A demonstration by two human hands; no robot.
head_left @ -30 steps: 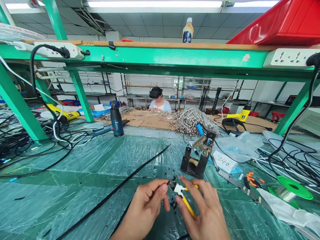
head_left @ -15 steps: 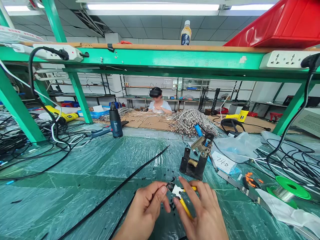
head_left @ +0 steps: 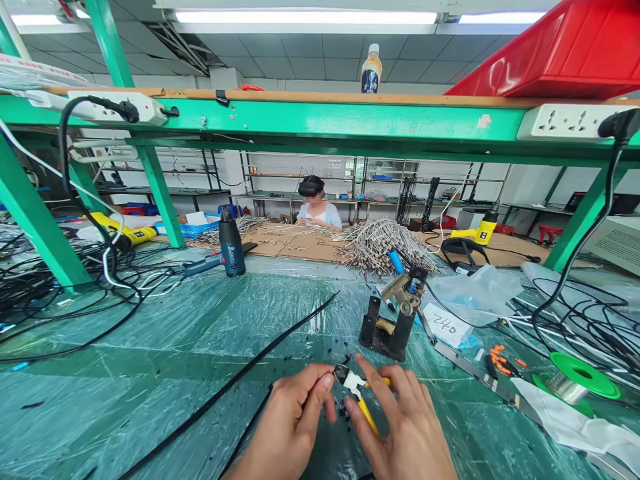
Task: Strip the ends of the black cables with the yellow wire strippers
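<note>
My left hand (head_left: 295,417) is low in the centre, thumb and index finger pinched on the end of a black cable (head_left: 245,433) that runs down beneath the hand. Right beside those fingertips are the jaws of yellow-handled cutters (head_left: 367,413). My right hand (head_left: 407,423) holds the cutters by their two spread handles, thumb on one side and fingers on the other. Small black scraps (head_left: 343,410) lie on the green mat around the tool. A longer black cable (head_left: 240,377) stretches diagonally to the left of my hands.
Beyond my hands stands a black metal stand with a clamp (head_left: 387,327). A heat gun (head_left: 231,243), a bundle of grey cables (head_left: 385,243) and a solder spool (head_left: 575,380) lie around. A person (head_left: 317,207) sits across, behind a green shelf beam (head_left: 320,120).
My hands and the cutters have shifted very slightly left. The person across has lowered their hands a little.
</note>
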